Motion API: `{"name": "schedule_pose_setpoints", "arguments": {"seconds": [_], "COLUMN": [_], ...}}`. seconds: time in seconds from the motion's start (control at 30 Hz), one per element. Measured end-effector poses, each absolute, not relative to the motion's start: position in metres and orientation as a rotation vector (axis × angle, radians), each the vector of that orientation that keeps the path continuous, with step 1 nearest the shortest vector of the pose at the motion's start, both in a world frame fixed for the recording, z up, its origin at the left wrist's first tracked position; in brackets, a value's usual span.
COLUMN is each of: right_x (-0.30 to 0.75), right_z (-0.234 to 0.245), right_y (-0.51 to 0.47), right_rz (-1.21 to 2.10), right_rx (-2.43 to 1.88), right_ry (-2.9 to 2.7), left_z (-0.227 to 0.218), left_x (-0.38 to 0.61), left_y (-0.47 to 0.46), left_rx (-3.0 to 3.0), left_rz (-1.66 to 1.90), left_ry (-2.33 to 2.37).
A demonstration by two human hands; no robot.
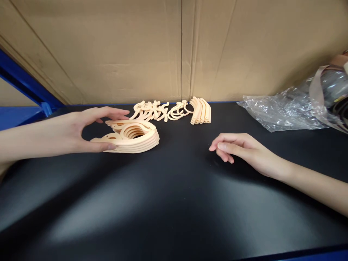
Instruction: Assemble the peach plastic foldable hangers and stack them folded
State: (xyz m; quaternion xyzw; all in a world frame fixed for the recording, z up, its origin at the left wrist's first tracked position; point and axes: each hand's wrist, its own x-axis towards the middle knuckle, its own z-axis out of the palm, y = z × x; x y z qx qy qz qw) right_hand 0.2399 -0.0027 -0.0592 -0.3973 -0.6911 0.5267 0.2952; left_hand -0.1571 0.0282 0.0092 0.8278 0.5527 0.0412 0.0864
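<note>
The stack of curved pieces (141,145) was supported by the worktop (168,206), its end spanned by the wide-spread fingers of the left hand (72,129); the right hand (251,150) was loosely curled (nothing held). Layers could be slid askew if pushed unevenly.

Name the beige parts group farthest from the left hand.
The bundle of side-by-side bars, rightmost of the three groups; the curved pieces lie to its left, and the layered stack sits at the left hand.
</note>
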Motion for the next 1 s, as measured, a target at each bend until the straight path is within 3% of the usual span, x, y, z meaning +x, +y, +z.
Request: {"name": "schedule_pose_setpoints", "arguments": {"seconds": [1.0], "right_x": [0.2396], "right_z": [-0.0571], "right_y": [-0.0035], "right_rz": [1.421], "right_rx": [-1.04], "right_ry": [-1.844], "left_z": [0.0133], "left_x": [-0.1579], "left_y": [0.0315], "left_rx": [2.306], "left_rz": [-0.028], "left_ry": [1.771]}}
